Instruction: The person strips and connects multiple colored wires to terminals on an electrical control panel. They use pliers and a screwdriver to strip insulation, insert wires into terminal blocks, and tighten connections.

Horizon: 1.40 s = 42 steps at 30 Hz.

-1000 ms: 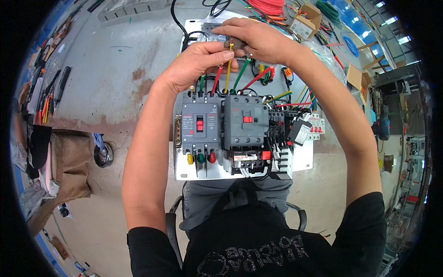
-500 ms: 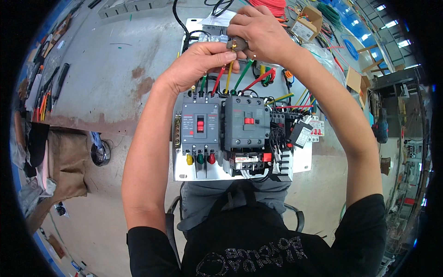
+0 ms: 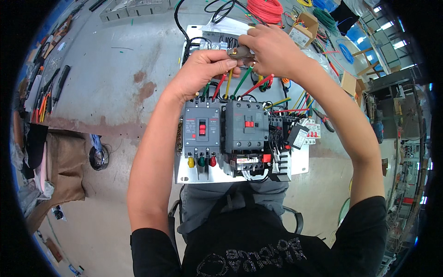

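Note:
My left hand [image 3: 203, 67] pinches a yellow wire [image 3: 229, 83] near its upper end, thumb and forefinger together. Closed around a pair of pliers [image 3: 240, 52], my right hand [image 3: 276, 50] keeps the metal jaws at that wire's tip, right by the left fingertips. The pliers' handles are hidden in the palm. Below the hands, red and green wires [image 3: 243, 81] stand up from two grey circuit breakers, the left breaker [image 3: 201, 129] and the right breaker [image 3: 247, 125], both with red switches. They sit on a metal mounting plate [image 3: 301, 162].
Another pair of pliers [image 3: 326, 122] lies right of the plate. Small red-switched breakers [image 3: 313, 131] and black wiring crowd the plate's right side. A red wire coil [image 3: 265, 10] and a cardboard box [image 3: 303, 30] lie at the back. Several hand tools [image 3: 61, 83] line the left.
My right hand has turned slightly and shifted right, and the pliers' jaws now lie more sideways at the wire tip. The left hand keeps its pinch. The view has shifted a little.

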Each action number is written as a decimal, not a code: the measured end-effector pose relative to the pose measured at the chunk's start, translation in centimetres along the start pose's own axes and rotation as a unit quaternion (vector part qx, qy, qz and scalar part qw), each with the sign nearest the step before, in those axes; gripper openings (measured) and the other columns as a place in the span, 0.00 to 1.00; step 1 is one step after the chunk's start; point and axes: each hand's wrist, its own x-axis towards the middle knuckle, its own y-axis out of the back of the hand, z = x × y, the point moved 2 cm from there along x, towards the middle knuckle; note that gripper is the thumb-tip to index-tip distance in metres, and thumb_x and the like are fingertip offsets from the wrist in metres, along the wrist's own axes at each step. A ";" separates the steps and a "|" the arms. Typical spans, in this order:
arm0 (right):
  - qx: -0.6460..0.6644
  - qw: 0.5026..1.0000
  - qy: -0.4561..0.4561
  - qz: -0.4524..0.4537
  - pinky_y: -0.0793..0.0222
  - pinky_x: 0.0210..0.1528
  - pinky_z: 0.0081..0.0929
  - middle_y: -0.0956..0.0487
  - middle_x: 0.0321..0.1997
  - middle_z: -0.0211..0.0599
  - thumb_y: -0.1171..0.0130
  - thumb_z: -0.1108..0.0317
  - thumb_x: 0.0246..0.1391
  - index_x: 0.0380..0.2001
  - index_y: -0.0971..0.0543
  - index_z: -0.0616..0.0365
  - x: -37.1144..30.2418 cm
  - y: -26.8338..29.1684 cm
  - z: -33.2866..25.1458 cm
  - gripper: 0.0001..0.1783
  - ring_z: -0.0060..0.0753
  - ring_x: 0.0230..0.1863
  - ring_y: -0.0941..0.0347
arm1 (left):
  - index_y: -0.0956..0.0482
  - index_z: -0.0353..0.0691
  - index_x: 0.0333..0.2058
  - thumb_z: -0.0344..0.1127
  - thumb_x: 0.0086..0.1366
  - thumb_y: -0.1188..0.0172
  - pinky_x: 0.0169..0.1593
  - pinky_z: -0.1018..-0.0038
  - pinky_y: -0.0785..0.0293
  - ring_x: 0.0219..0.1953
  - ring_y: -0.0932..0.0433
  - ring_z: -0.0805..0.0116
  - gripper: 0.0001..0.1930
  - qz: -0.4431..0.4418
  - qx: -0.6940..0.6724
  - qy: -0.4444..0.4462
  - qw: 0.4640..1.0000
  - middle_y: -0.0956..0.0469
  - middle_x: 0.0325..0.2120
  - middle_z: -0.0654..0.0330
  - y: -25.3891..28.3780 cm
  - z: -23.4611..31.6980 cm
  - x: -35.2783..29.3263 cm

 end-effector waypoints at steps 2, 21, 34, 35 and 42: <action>0.017 0.998 -0.020 -0.054 0.25 0.47 0.45 0.18 0.37 0.41 0.30 0.61 0.41 0.46 0.18 0.54 -0.7 2.1 -0.7 0.25 0.47 0.45 0.20 | 0.14 0.39 0.48 0.41 0.73 0.38 0.46 0.78 0.25 0.41 0.17 0.77 0.13 0.012 0.020 -0.007 1.000 0.13 0.37 0.64 0.1 -0.1 0.0; 0.126 0.920 -0.175 -0.328 0.31 0.25 0.38 0.25 0.16 0.44 0.44 0.23 0.42 0.16 0.18 0.67 4.8 9.3 -6.2 0.47 0.40 0.21 0.27 | 0.17 0.36 0.28 0.32 0.66 0.35 0.28 0.81 0.35 0.26 0.31 0.86 0.08 0.100 0.031 -0.059 0.993 0.24 0.23 0.74 0.1 -1.4 0.9; 0.145 0.936 -0.067 -0.314 0.25 0.46 0.40 0.19 0.41 0.44 0.33 0.73 0.37 0.51 0.22 0.61 2.5 6.2 1.0 0.31 0.44 0.45 0.20 | 0.14 0.35 0.44 0.37 0.74 0.39 0.42 0.75 0.18 0.39 0.16 0.73 0.11 0.049 -0.024 -0.005 0.998 0.15 0.35 0.61 -0.6 -0.3 0.4; 0.158 0.947 -0.022 -0.278 0.26 0.47 0.41 0.20 0.42 0.43 0.34 0.74 0.39 0.49 0.22 0.60 2.2 5.4 1.7 0.28 0.44 0.47 0.21 | 0.14 0.35 0.45 0.37 0.74 0.39 0.42 0.75 0.18 0.39 0.16 0.74 0.11 0.038 -0.038 -0.011 0.998 0.15 0.35 0.61 -0.8 -0.4 0.5; 0.123 0.984 0.127 0.008 0.25 0.46 0.44 0.22 0.39 0.39 0.31 0.71 0.46 0.39 0.26 0.54 3.1 -0.7 1.6 0.17 0.49 0.48 0.24 | 0.16 0.34 0.48 0.40 0.75 0.40 0.46 0.76 0.23 0.41 0.18 0.74 0.15 -0.032 -0.048 -0.013 0.998 0.15 0.36 0.62 0.8 -1.5 0.6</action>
